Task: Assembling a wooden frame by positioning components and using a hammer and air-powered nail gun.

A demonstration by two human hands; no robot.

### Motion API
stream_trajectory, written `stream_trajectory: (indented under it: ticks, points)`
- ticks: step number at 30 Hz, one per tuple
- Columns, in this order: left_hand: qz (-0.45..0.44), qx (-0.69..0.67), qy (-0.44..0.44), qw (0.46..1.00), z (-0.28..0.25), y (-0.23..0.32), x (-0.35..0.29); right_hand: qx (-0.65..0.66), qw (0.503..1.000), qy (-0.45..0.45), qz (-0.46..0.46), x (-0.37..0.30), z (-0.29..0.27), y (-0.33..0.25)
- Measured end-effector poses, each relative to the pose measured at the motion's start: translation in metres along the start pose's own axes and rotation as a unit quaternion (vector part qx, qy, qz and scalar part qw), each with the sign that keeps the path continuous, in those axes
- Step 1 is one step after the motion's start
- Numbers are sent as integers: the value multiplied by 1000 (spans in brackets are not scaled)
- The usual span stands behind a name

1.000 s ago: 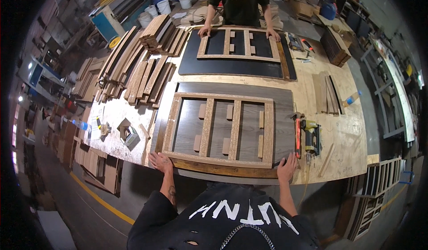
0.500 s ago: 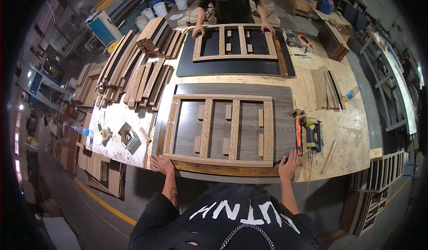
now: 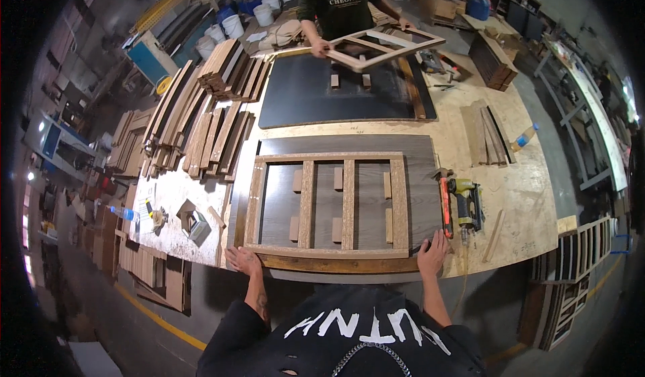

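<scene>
A grey wood-grain panel (image 3: pixel 420 189) lies on the table before me. On it sits a slatted wooden frame (image 3: pixel 309 205), with several small wood blocks (image 3: pixel 338 178) between its crosspieces. A stained brown bar (image 3: pixel 342 265) runs along the panel's near edge. At the near left corner my left hand (image 3: pixel 243 261) rests open beside the bar's end. My right hand (image 3: pixel 433 253) lies open at the near right corner, fingers stretched forward on the panel and apart from the frame. A hammer (image 3: pixel 445 205) and a yellow-green nail gun (image 3: pixel 463 202) lie just beyond it.
Across the table a co-worker holds a tilted wooden frame (image 3: pixel 384 58) above a black panel (image 3: pixel 295 101). Wood strips (image 3: pixel 211 135) are stacked at the left. More strips (image 3: pixel 487 135) and a plastic bottle (image 3: pixel 525 137) lie at the right. A metal bracket-like piece (image 3: pixel 195 222) is near my left.
The co-worker has lifted the far frame off the black panel and tilted it, leaving small blocks behind. My hands stay at the near corners; the whole view has shifted slightly.
</scene>
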State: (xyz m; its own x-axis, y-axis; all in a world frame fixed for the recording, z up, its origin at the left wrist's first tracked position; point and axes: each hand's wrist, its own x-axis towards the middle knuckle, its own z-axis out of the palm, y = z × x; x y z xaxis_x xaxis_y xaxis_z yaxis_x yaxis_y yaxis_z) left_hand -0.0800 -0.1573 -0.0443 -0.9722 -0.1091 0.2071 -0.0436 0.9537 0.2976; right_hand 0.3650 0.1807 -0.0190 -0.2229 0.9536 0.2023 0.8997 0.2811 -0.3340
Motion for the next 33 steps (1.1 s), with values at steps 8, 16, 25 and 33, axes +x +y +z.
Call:
stream_trajectory:
  ticks: [8, 16, 25, 33]
  points:
    - [14, 16, 23, 1000, 6, -6, 2, 3, 998, -49, 36, 0, 1, 0]
    - [12, 19, 16, 1000, 8, -8, 1, 4, 999, -34, 15, -2, -1, 1]
    - [-5, 24, -13, 1000, 4, 0, 2, 20, 1000, 3, 1, -1, -1, -1]
    - [2, 11, 4, 1000, 3, 0, 2, 27, 1000, 4, -6, 0, -4, -4]
